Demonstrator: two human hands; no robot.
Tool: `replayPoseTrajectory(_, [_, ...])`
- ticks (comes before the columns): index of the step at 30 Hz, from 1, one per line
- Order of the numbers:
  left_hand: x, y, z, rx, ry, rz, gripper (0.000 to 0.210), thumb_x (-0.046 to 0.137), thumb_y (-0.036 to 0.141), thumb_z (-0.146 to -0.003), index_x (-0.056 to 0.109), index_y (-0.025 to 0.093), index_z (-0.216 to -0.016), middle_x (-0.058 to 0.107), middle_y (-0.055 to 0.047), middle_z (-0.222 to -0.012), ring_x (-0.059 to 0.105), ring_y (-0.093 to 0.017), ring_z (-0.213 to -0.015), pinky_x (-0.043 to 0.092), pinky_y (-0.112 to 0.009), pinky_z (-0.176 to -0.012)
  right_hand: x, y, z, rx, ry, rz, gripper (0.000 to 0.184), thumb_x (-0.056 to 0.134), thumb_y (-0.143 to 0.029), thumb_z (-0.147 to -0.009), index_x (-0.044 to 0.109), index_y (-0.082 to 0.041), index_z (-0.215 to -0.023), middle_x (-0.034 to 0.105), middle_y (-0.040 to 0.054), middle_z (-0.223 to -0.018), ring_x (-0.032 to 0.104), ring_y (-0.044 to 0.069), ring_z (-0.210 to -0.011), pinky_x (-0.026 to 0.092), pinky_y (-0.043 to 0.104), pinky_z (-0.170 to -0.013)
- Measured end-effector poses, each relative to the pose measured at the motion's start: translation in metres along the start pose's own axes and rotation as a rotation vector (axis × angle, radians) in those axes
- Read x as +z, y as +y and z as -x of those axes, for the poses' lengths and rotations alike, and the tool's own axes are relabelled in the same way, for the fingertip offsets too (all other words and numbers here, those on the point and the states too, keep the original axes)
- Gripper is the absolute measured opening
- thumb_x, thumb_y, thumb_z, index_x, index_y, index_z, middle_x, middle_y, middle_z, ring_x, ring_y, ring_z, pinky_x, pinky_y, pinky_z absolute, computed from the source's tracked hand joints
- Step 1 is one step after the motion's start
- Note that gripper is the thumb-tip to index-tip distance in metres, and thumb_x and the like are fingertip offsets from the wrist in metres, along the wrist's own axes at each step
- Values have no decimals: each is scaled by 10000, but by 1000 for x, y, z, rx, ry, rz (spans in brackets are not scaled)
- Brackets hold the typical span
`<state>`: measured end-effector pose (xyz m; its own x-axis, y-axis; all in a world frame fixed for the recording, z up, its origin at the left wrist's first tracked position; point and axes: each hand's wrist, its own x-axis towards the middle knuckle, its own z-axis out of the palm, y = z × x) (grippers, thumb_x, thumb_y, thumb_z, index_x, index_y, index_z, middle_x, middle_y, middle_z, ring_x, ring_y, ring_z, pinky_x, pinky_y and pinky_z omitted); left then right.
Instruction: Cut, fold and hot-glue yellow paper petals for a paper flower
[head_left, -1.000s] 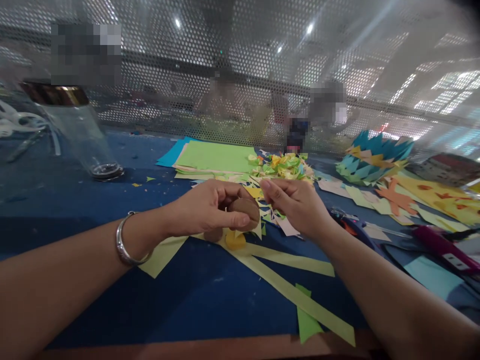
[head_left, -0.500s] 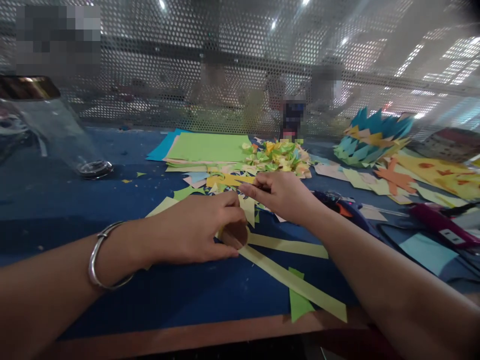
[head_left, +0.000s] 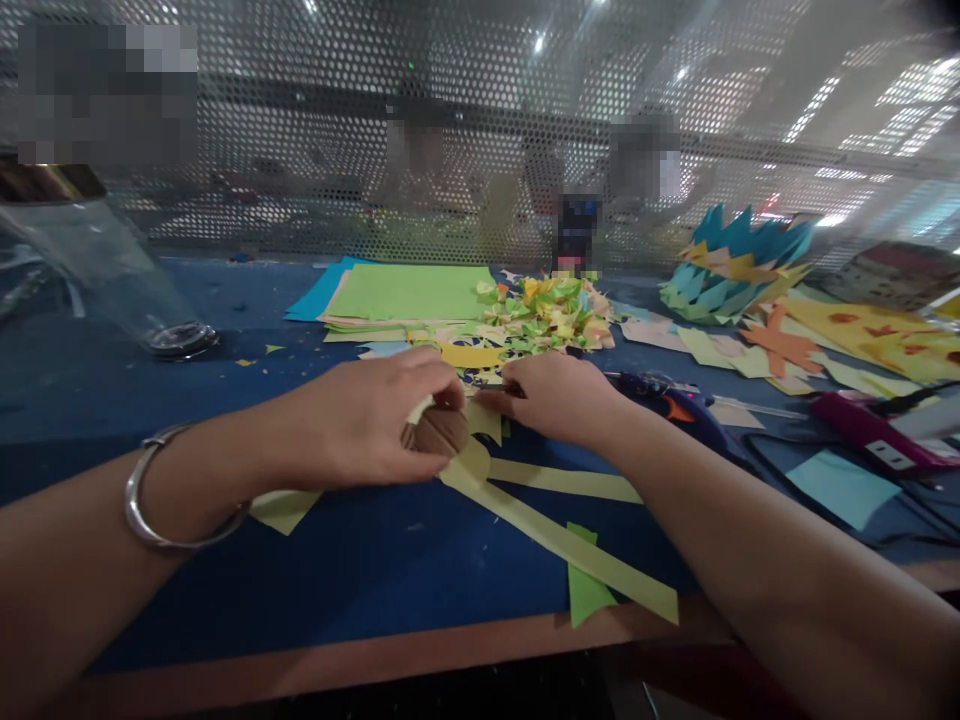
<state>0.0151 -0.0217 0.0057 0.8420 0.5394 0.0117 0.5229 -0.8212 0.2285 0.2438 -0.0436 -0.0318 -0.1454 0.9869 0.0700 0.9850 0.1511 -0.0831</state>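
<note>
My left hand (head_left: 375,420), with a silver bangle on the wrist, is closed around a short brown cardboard tube (head_left: 439,432) whose open end faces me. Beside the tube, pale yellow paper strips (head_left: 570,535) fan out to the right across the table. My right hand (head_left: 559,395) has its fingers curled together low over the paper scraps. Whatever is between those fingers is hidden. A curved orange-yellow paper piece (head_left: 472,356) lies just beyond both hands. A green scrap (head_left: 589,590) lies partly under the longest strip, near the front edge.
Coloured paper sheets (head_left: 412,290) are stacked at the back, beside a pile of small folded papers (head_left: 551,310). A glass bottle (head_left: 112,265) stands at left. At right are a glue gun (head_left: 686,405), a purple power strip (head_left: 877,435) with cables, and a spiky paper crown (head_left: 735,265).
My left hand has moved left and slightly up with the tube, turning its opening more toward me. My right hand has dropped closer to the scraps, leaving the orange-yellow piece uncovered.
</note>
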Motion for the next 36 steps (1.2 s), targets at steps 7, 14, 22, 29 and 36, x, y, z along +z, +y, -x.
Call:
replayPoseTrajectory(7, [8, -6, -3, 2, 94, -156, 299, 575, 284, -816, 665, 212, -1092, 556, -111, -1152, 526, -298, -1084, 437, -412, -895, -4, -4, 4, 21, -6, 40, 469, 450, -578, -922, 642, -181, -761, 658, 122, -752, 573, 222, -655, 269, 318, -512])
replayPoseTrajectory(14, [20, 3, -3, -98, 245, -508, 296, 452, 203, -906, 729, 179, -1007, 577, -164, -1177, 462, -384, -1153, 388, -538, -940, -7, -6, 7, 25, -8, 74, 503, 424, -614, -922, 655, -185, -799, 673, 110, -767, 616, 245, -687, 307, 307, -518])
replayPoseTrajectory(22, [29, 14, -7, 23, 92, -133, 248, 554, 398, -905, 665, 190, -980, 575, -92, -1000, 511, -300, -1032, 427, -442, -893, -10, -12, 13, 44, -27, 86, 458, 420, -561, -935, 685, -190, -887, 688, 117, -810, 645, 269, -774, 367, 323, -585])
replayPoseTrajectory(29, [30, 14, -7, 5, 74, -77, 310, 600, 459, -863, 649, 182, -995, 583, -104, -1017, 502, -317, -1044, 403, -444, -899, -11, -17, 18, 25, -20, 66, 399, 465, -512, -926, 676, -174, -902, 692, 139, -838, 653, 292, -794, 366, 329, -586])
replayPoseTrajectory(36, [26, 15, -10, -21, 13, 151, 90, 622, 277, -836, 635, 187, -833, 626, -37, -833, 553, -203, -786, 405, -323, -685, -13, -19, 21, 31, -41, 78, 404, 488, -518, -917, 683, -165, -926, 705, 167, -864, 669, 320, -814, 398, 345, -604])
